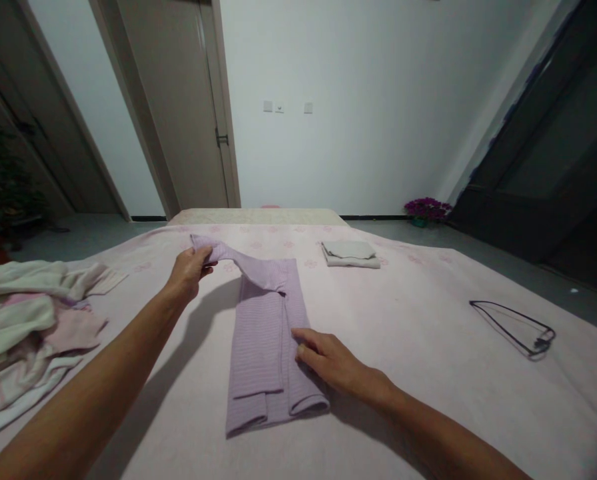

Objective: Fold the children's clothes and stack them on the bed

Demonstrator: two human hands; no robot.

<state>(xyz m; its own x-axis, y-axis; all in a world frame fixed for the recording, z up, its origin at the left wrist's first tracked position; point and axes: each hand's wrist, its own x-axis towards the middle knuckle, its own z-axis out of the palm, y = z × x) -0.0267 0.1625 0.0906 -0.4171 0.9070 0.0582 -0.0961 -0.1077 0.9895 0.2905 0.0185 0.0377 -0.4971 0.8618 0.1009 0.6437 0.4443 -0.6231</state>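
A lilac garment (258,340), finely ribbed, lies in a long folded panel at the centre of the frame, on a pale pink cloth (403,333) with a faint flower pattern. Its lower edge shows layered folds, and a narrow strip runs from its top towards the left. The person's left hand (187,268), left of centre, has its fingers pinching the end of that strip and holds it up off the cloth, with a shadow beneath. The right hand (331,360), just right of centre low in the frame, has its fingers curled at the garment's right edge; whether they grip the fabric or only rest on it cannot be told.

A heap of clothes (26,333) in white, cream and pink sits at the left edge. Right of centre, beyond the garment and apart from it, lies a folded light grey cloth (349,253). A thin black frame (542,345) lies on the right side. Purple flowers (427,209) stand on the floor farther back.
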